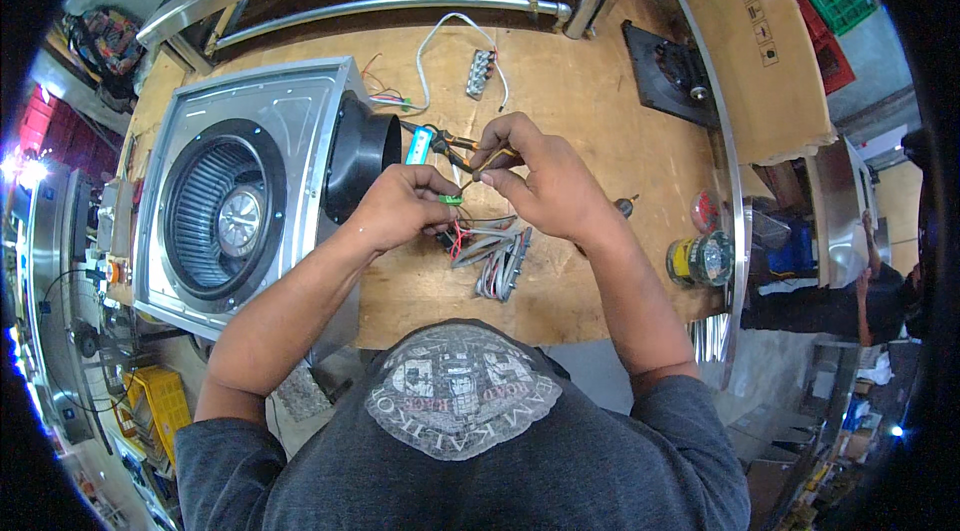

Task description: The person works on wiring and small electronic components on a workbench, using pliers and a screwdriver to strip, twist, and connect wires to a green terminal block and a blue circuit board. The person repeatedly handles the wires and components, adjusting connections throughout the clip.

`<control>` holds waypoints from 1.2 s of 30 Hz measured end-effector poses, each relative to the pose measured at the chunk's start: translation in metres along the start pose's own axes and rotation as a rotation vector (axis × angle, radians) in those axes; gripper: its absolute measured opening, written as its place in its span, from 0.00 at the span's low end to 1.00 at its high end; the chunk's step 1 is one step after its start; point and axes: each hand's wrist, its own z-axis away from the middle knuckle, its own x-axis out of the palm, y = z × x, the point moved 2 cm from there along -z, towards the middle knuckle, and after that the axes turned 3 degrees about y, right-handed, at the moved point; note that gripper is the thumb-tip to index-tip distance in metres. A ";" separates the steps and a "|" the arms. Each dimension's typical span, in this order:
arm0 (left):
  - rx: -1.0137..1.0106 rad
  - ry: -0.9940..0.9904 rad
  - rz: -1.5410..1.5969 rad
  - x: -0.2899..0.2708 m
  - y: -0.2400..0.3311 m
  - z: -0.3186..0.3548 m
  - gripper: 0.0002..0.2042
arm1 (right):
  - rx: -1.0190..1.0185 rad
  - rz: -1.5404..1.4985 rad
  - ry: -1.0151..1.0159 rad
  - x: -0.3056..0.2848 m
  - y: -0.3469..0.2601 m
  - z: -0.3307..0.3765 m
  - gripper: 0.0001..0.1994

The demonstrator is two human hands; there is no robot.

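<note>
My left hand [408, 203] pinches a small green terminal connector [450, 200] with thin wires running from it. In the fingers of my right hand [535, 176] is a slim screwdriver [494, 160] with a dark and yellow handle, its tip pointing down-left at the connector. Just beyond my hands lie pliers [455, 140] with black and orange handles, partly covered by the right fingers. Beside them is a blue and white block [419, 145]. Below the hands sits a bundle of grey cables [500, 261], with red wires [459, 243] near it.
A metal blower housing [300, 121] with a round fan wheel and black outlet [365, 156] stands at left. At the back lie a terminal strip [480, 73] and white cable [425, 51]. A jar [712, 259], black plate assembly [670, 76] and cardboard sheet [755, 41] are at right.
</note>
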 end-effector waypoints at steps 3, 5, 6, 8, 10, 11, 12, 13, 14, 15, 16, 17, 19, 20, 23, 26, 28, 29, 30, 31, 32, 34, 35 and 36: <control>-0.006 0.007 -0.011 0.001 -0.001 -0.001 0.10 | 0.004 0.056 0.011 0.001 0.006 0.001 0.15; 0.000 0.004 -0.043 0.001 -0.003 -0.001 0.10 | 0.050 0.071 0.049 0.003 0.008 0.003 0.15; 0.000 0.015 -0.055 0.001 -0.003 -0.001 0.11 | 0.037 0.100 0.085 0.005 0.009 0.004 0.15; -0.002 0.034 -0.084 0.002 -0.002 0.000 0.11 | 0.013 0.158 0.161 0.010 0.012 0.008 0.16; 0.013 0.035 -0.081 -0.001 -0.004 -0.002 0.11 | -0.007 0.142 0.219 0.014 0.016 0.007 0.17; 0.021 0.036 -0.079 -0.001 -0.004 -0.002 0.11 | -0.018 0.134 0.248 0.015 0.016 0.007 0.17; 0.024 0.038 -0.087 -0.001 -0.005 -0.003 0.11 | 0.037 0.124 0.241 0.015 0.016 0.008 0.17; 0.028 0.042 -0.097 -0.001 -0.005 -0.004 0.11 | 0.090 0.112 0.237 0.015 0.016 0.009 0.17; 0.033 0.045 -0.108 -0.002 -0.003 -0.003 0.11 | 0.143 0.100 0.232 0.015 0.015 0.010 0.17; 0.037 0.048 -0.129 -0.002 0.000 -0.002 0.11 | 0.181 0.092 0.235 0.014 0.013 0.011 0.17; 0.043 0.052 -0.151 -0.002 0.006 0.000 0.11 | 0.217 0.084 0.238 0.012 0.009 0.012 0.16; 0.049 0.057 -0.172 -0.002 0.010 0.000 0.10 | 0.252 0.077 0.241 0.011 0.007 0.013 0.16; 0.122 0.064 -0.307 -0.005 0.011 -0.001 0.12 | 0.096 -0.179 0.508 0.008 0.020 0.023 0.17; 0.156 0.066 -0.366 -0.007 0.010 -0.002 0.12 | 0.019 -0.303 0.633 0.003 0.026 0.030 0.17; 0.253 0.023 -0.102 -0.012 -0.003 -0.012 0.14 | 0.266 -0.356 0.615 -0.023 0.041 0.050 0.13; 0.107 -0.040 0.115 -0.009 0.006 -0.007 0.14 | 0.380 -0.006 0.357 -0.008 0.062 0.068 0.11; 0.071 -0.080 0.225 -0.014 0.002 -0.013 0.16 | 0.373 -0.109 0.279 0.025 0.073 0.075 0.10; 0.048 -0.102 0.279 -0.016 0.000 -0.014 0.16 | 0.406 -0.207 0.305 0.038 0.069 0.074 0.10; 0.053 -0.098 0.292 -0.017 0.001 -0.013 0.17 | 0.438 -0.305 0.332 0.050 0.066 0.072 0.10; 0.054 -0.094 0.301 -0.017 0.002 -0.011 0.18 | 0.472 -0.409 0.360 0.058 0.064 0.071 0.10; 0.055 -0.091 0.310 -0.017 0.003 -0.009 0.18 | 0.506 -0.589 0.394 0.061 0.063 0.070 0.10; 0.039 -0.057 0.263 -0.016 0.006 -0.004 0.19 | 0.558 -0.955 0.457 0.062 0.059 0.061 0.10; 0.033 -0.039 0.238 -0.017 0.008 -0.002 0.20 | 0.548 -1.015 0.429 0.060 0.053 0.057 0.10; 0.038 -0.053 0.220 -0.018 0.010 -0.002 0.21 | 0.538 -1.074 0.399 0.057 0.047 0.054 0.09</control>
